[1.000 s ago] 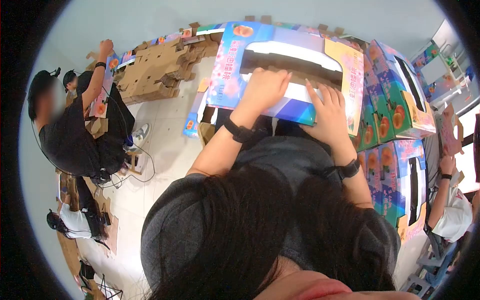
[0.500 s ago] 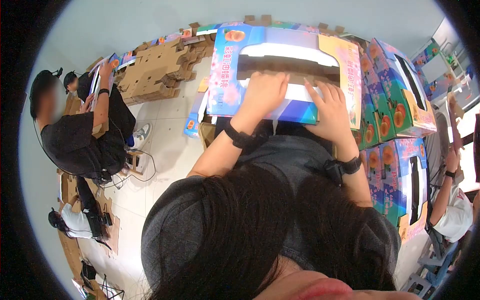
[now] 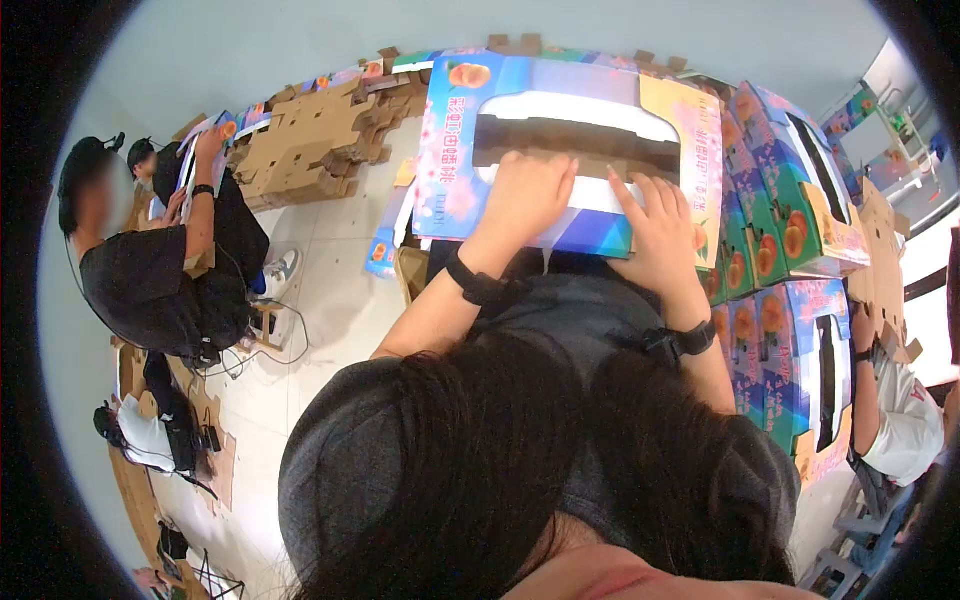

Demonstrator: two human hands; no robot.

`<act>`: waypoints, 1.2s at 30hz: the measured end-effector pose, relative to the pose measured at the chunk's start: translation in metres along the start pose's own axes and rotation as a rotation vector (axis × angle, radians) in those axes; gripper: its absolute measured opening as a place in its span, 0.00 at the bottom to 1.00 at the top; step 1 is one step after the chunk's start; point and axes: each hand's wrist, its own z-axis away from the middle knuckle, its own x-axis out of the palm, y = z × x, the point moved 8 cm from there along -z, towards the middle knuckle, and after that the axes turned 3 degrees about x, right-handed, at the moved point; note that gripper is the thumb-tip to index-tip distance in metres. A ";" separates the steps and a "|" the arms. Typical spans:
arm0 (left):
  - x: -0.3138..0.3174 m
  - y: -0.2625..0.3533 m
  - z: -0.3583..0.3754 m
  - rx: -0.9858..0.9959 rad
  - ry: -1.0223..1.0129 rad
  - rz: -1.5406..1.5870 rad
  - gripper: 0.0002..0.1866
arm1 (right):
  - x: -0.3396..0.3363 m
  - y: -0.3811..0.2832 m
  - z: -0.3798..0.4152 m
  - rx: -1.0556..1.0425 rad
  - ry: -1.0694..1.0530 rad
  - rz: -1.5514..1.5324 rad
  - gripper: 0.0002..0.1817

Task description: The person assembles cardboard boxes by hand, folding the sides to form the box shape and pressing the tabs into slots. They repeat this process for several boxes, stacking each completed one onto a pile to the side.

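At the far left, a seated person in black clothes and a dark cap (image 3: 140, 270) holds a printed cardboard piece (image 3: 190, 175), with another person in a dark cap (image 3: 148, 165) just behind. Lower down is a person in a white top (image 3: 146, 435). Next come flat brown cardboard blanks (image 3: 300, 145), piled beside the pale tiled floor (image 3: 330, 250).

In the middle, in front of the wearer's body, is a blue, white and yellow printed cardboard box (image 3: 440, 190) with a peach picture, its long opening facing up. The left hand (image 3: 525, 200) rests on the near panel, fingers curled and nearly closed at the opening's edge. The right hand (image 3: 655, 225) is more open, fingers slightly spread over the same panel, thumb at its near edge (both wrists wear black bands). Whether either hand grips the panel firmly, I can't quite tell.

To the right stand printed boxes with peach pictures (image 3: 790, 230), stacked in at least 2 tiers. At the far right, a person in a white shirt (image 3: 900, 420) has a hand at a brown cardboard sheet (image 3: 880, 260).
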 end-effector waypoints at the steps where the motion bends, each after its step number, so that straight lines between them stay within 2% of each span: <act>1: 0.000 0.001 0.000 0.009 0.011 0.001 0.15 | 0.000 0.000 0.000 -0.002 0.007 0.000 0.54; 27: 0.000 0.002 0.000 -0.019 -0.021 -0.007 0.19 | 0.000 0.000 0.001 0.000 0.016 -0.007 0.52; 36: -0.002 0.004 0.000 0.010 0.023 -0.012 0.19 | 0.000 0.000 0.002 0.000 0.012 -0.004 0.52</act>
